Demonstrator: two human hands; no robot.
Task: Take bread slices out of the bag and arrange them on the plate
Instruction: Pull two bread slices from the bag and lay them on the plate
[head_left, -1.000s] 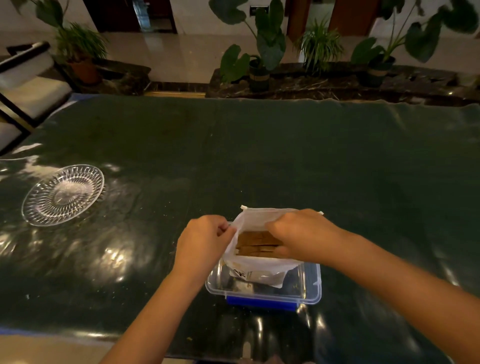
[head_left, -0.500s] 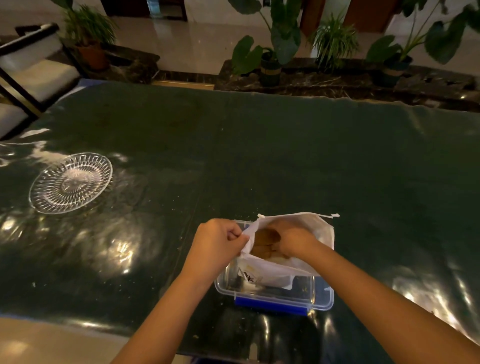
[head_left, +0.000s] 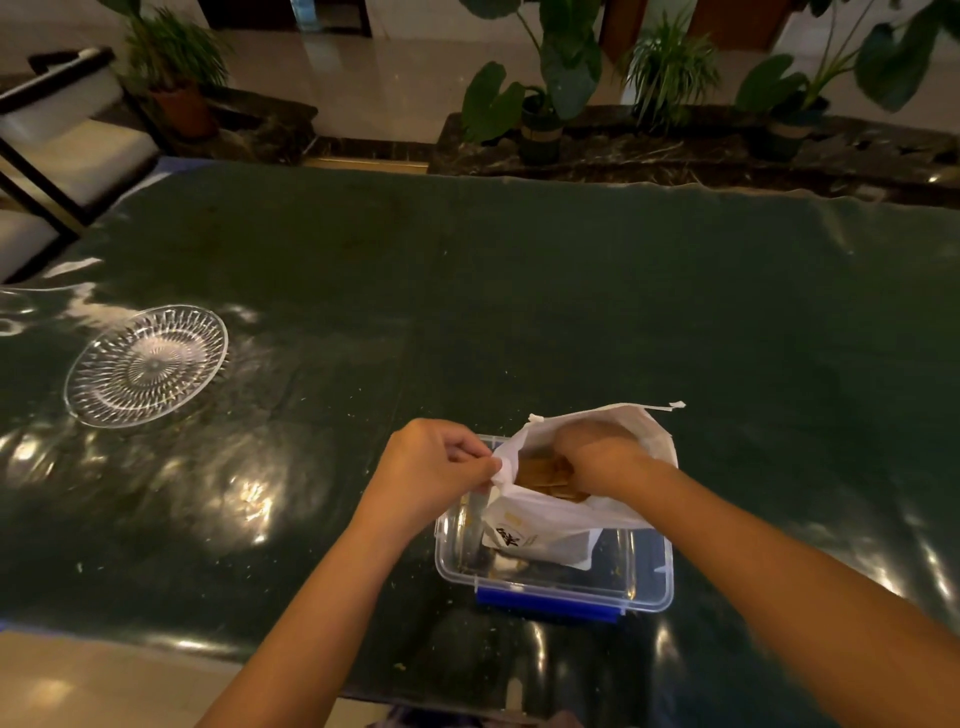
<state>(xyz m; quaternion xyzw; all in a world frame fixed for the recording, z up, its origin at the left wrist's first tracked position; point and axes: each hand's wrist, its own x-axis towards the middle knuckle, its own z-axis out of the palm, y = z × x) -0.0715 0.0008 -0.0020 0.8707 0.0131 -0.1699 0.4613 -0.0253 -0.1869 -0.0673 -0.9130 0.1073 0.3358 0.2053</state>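
A white bag (head_left: 550, 525) stands upright in a clear plastic box (head_left: 644, 597) near the table's front edge. Brown bread slices (head_left: 540, 475) show at its open mouth. My left hand (head_left: 431, 467) pinches the bag's left rim and holds it open. My right hand (head_left: 597, 457) is down inside the bag's mouth, on top of the slices; its fingertips are hidden, so whether it grips a slice is unclear. A cut-glass plate (head_left: 148, 364) lies far left on the table with nothing on it.
The table (head_left: 519, 312) has a glossy dark green cover with scattered crumbs. The box has a blue clip (head_left: 545, 605) on its near side. A chair (head_left: 67, 140) stands at the back left, and potted plants (head_left: 545, 98) line a ledge beyond the far edge.
My right hand has gone from the bag's rim down into its mouth, and the bag's far rim has risen. My left hand keeps its pinch. The camera has tilted slightly.
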